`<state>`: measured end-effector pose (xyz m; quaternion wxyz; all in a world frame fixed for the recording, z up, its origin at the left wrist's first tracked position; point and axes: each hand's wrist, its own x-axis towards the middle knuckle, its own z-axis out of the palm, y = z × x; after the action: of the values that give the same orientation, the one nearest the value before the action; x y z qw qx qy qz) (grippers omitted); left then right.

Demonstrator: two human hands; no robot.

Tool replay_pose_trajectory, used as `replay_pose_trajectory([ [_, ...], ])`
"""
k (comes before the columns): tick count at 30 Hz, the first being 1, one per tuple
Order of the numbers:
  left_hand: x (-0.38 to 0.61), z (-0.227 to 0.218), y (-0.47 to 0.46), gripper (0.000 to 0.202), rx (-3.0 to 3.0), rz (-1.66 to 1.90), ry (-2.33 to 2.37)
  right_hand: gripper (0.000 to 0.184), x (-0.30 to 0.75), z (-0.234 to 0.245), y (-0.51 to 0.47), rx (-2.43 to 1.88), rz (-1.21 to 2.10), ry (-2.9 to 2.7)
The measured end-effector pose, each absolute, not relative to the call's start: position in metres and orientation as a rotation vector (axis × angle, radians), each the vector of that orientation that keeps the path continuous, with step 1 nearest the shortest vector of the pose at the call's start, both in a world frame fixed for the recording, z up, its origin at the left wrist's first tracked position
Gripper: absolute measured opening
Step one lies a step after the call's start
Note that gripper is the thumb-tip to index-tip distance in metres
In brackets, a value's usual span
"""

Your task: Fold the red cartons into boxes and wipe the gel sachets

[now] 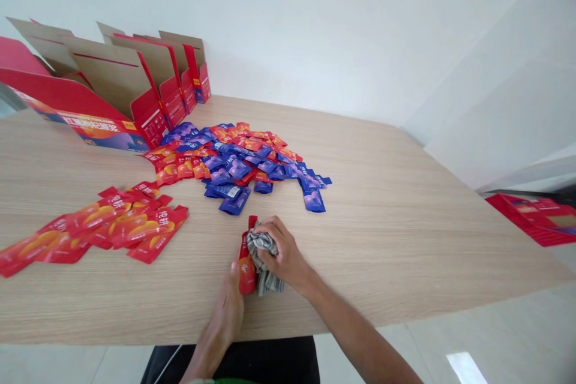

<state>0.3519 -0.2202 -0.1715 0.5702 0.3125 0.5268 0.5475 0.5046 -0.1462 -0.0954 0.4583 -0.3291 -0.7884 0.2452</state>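
A red sachet [247,264] lies near the front edge of the wooden table [405,216]. My left hand [227,312] rests beside it, fingertips pressed on its lower end. My right hand [283,255] is closed round a crumpled grey striped cloth [265,261] pressed against the sachet's right side. A row of red sachets [112,228] lies spread out to the left. A mixed heap of blue and red sachets [238,162] sits further back at the middle.
Several open red cardboard boxes [112,90] stand at the back left by the white wall. A flattened red box [535,219] lies off the table's right side. Bare tabletop stretches to the right of the heap.
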Motion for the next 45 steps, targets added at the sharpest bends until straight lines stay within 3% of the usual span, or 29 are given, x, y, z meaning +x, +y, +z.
replay_pose_trajectory([
  [6,0.347,-0.167,-0.220,0.070,0.640,1.311,1.259,0.022,0.510,-0.096,-0.144,-0.493,0.725,-2.234],
  [12,0.344,-0.138,-0.216,0.084,0.572,1.348,1.065,0.039,0.513,-0.090,-0.147,-0.473,0.710,-2.056],
  [18,0.342,-0.117,-0.213,0.081,0.595,1.320,1.042,0.024,0.521,-0.076,-0.149,-0.516,0.516,-1.863],
  [27,0.339,-0.157,-0.225,0.071,0.917,1.305,1.273,0.028,0.521,-0.099,-0.143,-0.465,0.415,-2.523],
  [35,0.329,-0.155,-0.228,0.072,1.038,1.181,1.143,0.039,0.514,-0.089,-0.143,-0.940,0.525,-2.168],
  [42,0.326,-0.160,-0.227,0.067,0.944,1.240,1.249,0.034,0.516,-0.093,-0.145,-0.486,0.774,-2.411],
  [45,0.325,-0.155,-0.226,0.064,1.009,1.242,1.257,0.033,0.515,-0.090,-0.146,-0.588,0.703,-2.343],
])
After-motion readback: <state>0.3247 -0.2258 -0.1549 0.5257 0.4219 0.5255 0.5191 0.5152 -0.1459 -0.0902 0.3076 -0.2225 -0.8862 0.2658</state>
